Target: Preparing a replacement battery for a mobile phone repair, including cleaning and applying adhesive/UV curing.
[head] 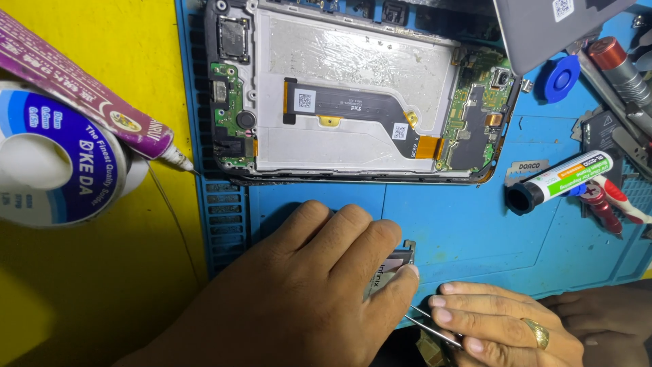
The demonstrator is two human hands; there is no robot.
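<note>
opened phone (353,95) lies on mat (475,231), solder spool (58,160) left, tube (560,180) right.

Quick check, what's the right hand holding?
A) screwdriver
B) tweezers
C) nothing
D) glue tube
B: the right hand pinches thin metal tweezers whose tips point at the small grey part that the left hand presses on the blue mat.

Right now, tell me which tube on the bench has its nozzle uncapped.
The purple tube at left, its white tip bare; the white-and-green tube at right wears a black cap.
</note>
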